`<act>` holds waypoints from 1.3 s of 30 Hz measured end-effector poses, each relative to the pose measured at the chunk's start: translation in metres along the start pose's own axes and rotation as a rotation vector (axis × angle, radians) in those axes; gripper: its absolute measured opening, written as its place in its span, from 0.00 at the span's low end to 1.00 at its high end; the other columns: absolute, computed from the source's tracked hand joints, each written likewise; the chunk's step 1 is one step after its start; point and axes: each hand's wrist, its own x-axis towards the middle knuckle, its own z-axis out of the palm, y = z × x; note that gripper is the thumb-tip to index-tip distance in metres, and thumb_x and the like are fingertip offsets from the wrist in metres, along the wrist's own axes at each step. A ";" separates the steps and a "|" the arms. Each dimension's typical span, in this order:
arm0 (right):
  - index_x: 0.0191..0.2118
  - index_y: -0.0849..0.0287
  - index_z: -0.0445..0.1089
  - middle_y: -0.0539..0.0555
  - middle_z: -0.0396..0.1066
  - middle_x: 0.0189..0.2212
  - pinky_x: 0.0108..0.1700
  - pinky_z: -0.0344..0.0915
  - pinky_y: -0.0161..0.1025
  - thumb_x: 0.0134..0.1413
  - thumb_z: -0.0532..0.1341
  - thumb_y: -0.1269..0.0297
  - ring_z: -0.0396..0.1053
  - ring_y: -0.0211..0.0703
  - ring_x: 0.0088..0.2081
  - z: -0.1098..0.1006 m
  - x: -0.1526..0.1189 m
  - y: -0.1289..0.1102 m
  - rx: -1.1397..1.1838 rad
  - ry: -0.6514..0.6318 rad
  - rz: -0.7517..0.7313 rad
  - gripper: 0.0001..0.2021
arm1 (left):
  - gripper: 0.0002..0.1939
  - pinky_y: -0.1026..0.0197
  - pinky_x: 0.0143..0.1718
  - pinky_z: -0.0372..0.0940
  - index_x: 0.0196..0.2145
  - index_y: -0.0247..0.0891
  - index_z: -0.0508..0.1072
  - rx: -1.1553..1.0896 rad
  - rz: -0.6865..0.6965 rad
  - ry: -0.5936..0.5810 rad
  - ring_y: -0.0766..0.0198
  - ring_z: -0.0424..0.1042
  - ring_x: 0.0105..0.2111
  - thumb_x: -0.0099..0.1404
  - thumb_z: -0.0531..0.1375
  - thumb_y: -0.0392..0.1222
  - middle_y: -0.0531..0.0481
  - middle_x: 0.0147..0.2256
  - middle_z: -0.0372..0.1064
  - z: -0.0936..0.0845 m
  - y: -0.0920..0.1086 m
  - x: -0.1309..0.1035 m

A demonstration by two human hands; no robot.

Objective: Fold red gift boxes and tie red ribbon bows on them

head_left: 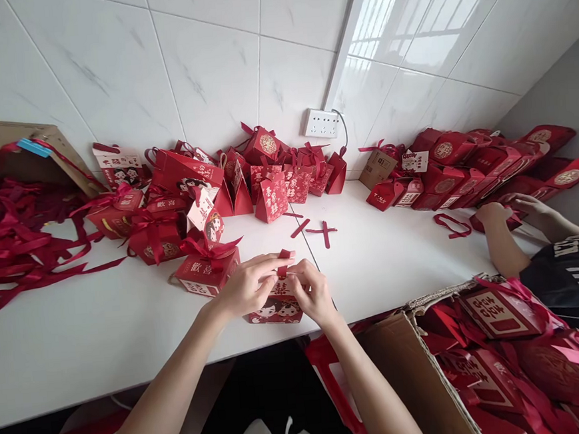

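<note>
A red gift box [277,309] with two cartoon faces and gold-toned characters stands at the front edge of the table, between my hands. From its top rises a short dark red ribbon strip [283,264]. My left hand [247,284] is closed on this strip, fingers reaching across the top of the box. My right hand [313,292] has its fingers curled and its thumb pressed against the box's upper right side. My fingers hide part of the box top. Just left stands another red box [211,270] tied with a ribbon bow.
Loose strips [325,231] lie beyond my hands. Finished-looking boxes [270,195] line the wall below a power strip [321,123]. Ribbons [24,231] heap at left. At right are stacked boxes [451,177], a co-worker's hands [513,216] on a box, and a filled carton [404,342].
</note>
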 end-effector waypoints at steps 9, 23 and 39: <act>0.33 0.56 0.62 0.50 0.64 0.26 0.31 0.62 0.38 0.60 0.53 0.65 0.65 0.40 0.29 0.003 0.001 0.000 -0.019 -0.007 0.047 0.05 | 0.21 0.56 0.48 0.69 0.50 0.43 0.71 0.086 0.073 0.022 0.61 0.71 0.45 0.63 0.48 0.30 0.48 0.45 0.73 0.002 0.000 0.003; 0.32 0.56 0.63 0.45 0.63 0.24 0.25 0.60 0.31 0.53 0.60 0.54 0.61 0.33 0.22 -0.050 0.006 -0.021 0.455 0.803 0.449 0.11 | 0.49 0.44 0.59 0.56 0.63 0.43 0.44 -0.602 -0.211 0.282 0.45 0.55 0.60 0.53 0.61 0.64 0.35 0.60 0.54 0.040 0.008 -0.036; 0.40 0.57 0.69 0.55 0.72 0.34 0.30 0.70 0.39 0.48 0.60 0.53 0.71 0.44 0.32 -0.060 -0.009 -0.040 0.601 0.540 0.451 0.16 | 0.28 0.57 0.37 0.72 0.55 0.44 0.55 -0.624 -0.326 0.428 0.56 0.71 0.43 0.60 0.56 0.56 0.44 0.45 0.66 0.028 0.048 -0.015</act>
